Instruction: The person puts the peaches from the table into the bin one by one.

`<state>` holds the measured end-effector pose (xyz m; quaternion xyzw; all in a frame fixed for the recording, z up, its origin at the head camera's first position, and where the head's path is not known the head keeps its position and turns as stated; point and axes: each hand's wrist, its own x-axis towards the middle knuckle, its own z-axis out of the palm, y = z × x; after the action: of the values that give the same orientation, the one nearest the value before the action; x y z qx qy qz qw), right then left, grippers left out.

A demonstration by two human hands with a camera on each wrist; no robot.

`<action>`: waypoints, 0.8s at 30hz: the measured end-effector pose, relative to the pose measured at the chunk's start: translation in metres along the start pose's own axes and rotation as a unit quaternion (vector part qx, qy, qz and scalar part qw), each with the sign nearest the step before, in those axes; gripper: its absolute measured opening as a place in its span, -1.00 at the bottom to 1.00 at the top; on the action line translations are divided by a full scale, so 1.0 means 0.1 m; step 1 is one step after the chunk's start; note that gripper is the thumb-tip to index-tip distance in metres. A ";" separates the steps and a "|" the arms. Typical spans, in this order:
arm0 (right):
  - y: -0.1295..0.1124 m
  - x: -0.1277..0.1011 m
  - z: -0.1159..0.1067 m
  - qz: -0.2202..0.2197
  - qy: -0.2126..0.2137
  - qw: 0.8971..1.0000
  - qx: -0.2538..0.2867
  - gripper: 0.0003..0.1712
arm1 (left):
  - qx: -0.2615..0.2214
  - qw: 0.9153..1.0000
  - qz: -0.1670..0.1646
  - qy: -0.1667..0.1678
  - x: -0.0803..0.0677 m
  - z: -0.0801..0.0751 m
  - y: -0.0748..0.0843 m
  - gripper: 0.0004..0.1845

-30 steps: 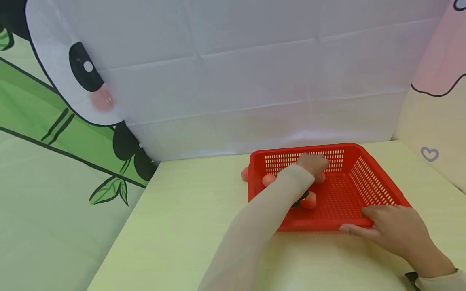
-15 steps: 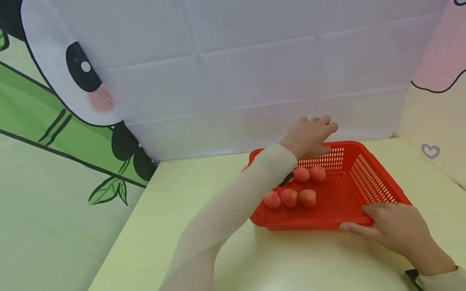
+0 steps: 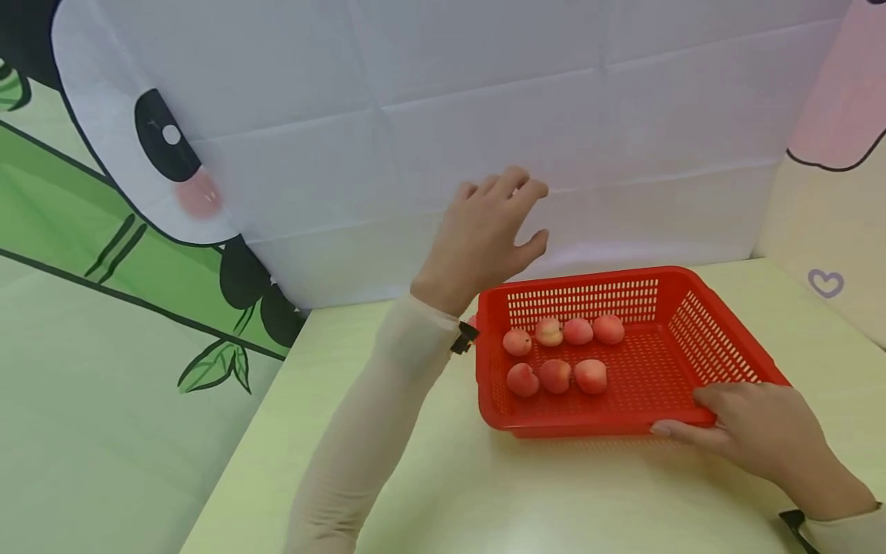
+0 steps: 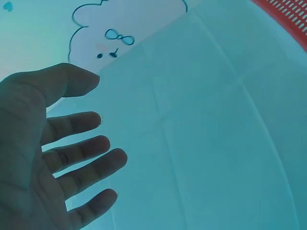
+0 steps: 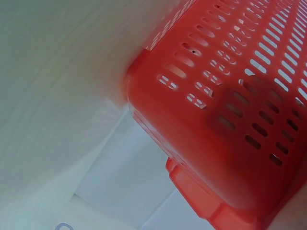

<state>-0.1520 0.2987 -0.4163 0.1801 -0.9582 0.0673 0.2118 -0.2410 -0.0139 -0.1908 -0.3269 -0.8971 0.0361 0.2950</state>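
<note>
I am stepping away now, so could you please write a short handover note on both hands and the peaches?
Left hand: open, fingers spread, raised in the air above the table's far side, holding nothing.
Right hand: grips the near right rim of the red perforated plastic basket.
Small pink peaches: seven lie in the basket's left half, four in the back row and three in front.
Done: all visible peaches are in the basket.
Left: none shows on the pale green table; the spot behind the basket's left corner is partly hidden.

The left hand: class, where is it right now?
In the head view, the left hand is raised, open and empty, above the far left corner of the red basket, in front of the white backdrop.
</note>
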 end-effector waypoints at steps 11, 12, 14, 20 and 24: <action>-0.02 0.04 0.01 0.005 -0.019 1.000 -0.004 -0.24 | -0.107 0.978 -0.089 0.153 -0.71 -0.21 -0.23 -0.62; -0.03 0.04 0.01 0.006 -0.024 1.000 -0.002 -0.24 | -0.114 0.976 -0.098 0.157 -0.76 -0.20 -0.26 -0.62; -0.03 0.05 0.01 0.004 -0.022 1.000 -0.002 -0.24 | -0.125 0.973 -0.108 0.164 -0.85 -0.15 -0.33 -0.63; 0.01 0.01 0.00 0.006 -0.014 1.000 -0.001 -0.26 | -0.143 0.968 -0.126 0.164 -0.99 0.14 -0.45 -0.63; 0.02 0.02 0.01 0.002 -0.026 1.000 0.000 -0.29 | -0.146 0.969 -0.145 0.139 -1.02 0.30 -0.50 -0.61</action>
<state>-0.1546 0.2995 -0.4160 0.1802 -0.9636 0.0635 0.1868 -0.2234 -0.1111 -0.2543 -0.2346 -0.8808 -0.1840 0.3679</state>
